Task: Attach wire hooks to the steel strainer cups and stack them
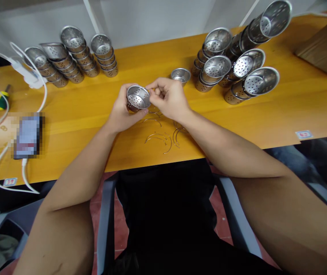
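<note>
My left hand (pixel 121 110) is wrapped round a small perforated steel cup (pixel 137 98), held just above the yellow table (pixel 295 99) with its mouth tilted toward me. My right hand (pixel 167 98) is closed in a pinch at the cup's right rim, fingertips pressed on something thin that looks like a wire handle. Several curved wire handles (pixel 160 135) lie loose on the table right under my hands. One single steel cup (pixel 180 75) stands just beyond my right hand.
Stacks of perforated cups lie at the back left (pixel 74 57) and in a larger pile at the back right (pixel 238 65). A phone (pixel 27 135), white cable (pixel 41 99) and screwdriver (pixel 0 100) sit at left. A cardboard box (pixel 326 49) is far right.
</note>
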`<state>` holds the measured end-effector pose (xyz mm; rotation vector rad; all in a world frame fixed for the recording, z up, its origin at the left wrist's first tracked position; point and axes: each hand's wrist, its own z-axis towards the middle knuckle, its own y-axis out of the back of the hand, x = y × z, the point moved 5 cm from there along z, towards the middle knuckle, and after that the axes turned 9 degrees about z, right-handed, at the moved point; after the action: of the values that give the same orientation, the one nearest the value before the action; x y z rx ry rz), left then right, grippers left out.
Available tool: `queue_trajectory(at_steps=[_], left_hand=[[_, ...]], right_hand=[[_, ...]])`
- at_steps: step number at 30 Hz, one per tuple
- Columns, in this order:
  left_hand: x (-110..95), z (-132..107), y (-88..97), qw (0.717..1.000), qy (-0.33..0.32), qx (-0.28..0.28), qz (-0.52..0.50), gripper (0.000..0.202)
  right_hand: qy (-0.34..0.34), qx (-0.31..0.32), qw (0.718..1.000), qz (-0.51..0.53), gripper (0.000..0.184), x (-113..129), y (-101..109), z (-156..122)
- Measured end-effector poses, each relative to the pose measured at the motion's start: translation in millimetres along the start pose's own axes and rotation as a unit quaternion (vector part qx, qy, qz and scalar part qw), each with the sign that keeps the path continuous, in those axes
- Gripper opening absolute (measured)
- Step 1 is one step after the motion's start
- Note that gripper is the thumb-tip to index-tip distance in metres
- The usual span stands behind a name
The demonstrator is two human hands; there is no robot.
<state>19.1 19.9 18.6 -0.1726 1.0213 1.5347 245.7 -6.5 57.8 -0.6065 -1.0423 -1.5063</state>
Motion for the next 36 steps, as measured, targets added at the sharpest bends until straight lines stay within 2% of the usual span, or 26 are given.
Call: queue_trajectory(at_steps=[3,6,8,11,13,16,19,22,25,27,31,36], left_hand=[[-5.6,-1.4,-0.1,1.0,0.021,0.009,0.012,0.116],[-7.5,-0.8,-2.1,1.0,0.001,0.013,0.007,0.125],[-4.9,0.1,-4.8,1.0,-0.006,0.015,0.006,0.122],[-0.2,1.4,-8.4,1.0,-0.005,0.011,0.0,0.11],[-1.0,1.9,-8.9,1.0,-0.007,0.004,-0.008,0.105],[-4.7,1.8,-6.9,1.0,0.022,-0.003,-0.015,0.101],[-3.3,0.8,-5.4,0.997,0.071,-0.002,-0.043,0.095],[5.6,-1.0,-5.4,0.991,0.102,-0.002,-0.082,0.091],[16.1,-2.7,-6.2,0.987,0.118,0.008,-0.112,0.091],[19.8,-2.7,-6.2,0.988,0.107,0.021,-0.114,0.088],[20.7,-0.6,-6.1,0.994,0.037,0.03,-0.095,0.095],[26.0,-0.6,-10.8,0.994,0.027,0.028,-0.099,0.101]], right_hand=[[0.0,-0.012,1.0,-0.011,0.011,-4.3,-1.0,-0.2],[0.003,-0.023,1.0,-0.005,0.021,-5.1,-4.2,-1.6],[0.001,-0.021,1.0,0.005,0.021,-3.8,-7.6,-2.9],[0.003,-0.013,1.0,0.02,0.011,0.5,-11.7,-4.1],[0.004,-0.013,0.999,0.031,0.013,4.3,-11.5,-4.2],[-0.001,0.0,0.998,0.064,0.025,10.9,-8.1,-3.1],[0.0,0.053,0.99,0.129,0.049,19.0,-5.5,-1.2],[0.01,0.107,0.975,0.192,0.071,25.1,-5.3,0.0],[0.006,0.129,0.967,0.22,0.079,25.4,-6.6,0.5],[-0.002,0.134,0.968,0.213,0.08,23.4,-7.6,0.5],[-0.012,0.136,0.973,0.189,0.076,19.5,-8.2,0.3],[-0.022,0.133,0.974,0.184,0.074,17.0,-7.7,1.4]])
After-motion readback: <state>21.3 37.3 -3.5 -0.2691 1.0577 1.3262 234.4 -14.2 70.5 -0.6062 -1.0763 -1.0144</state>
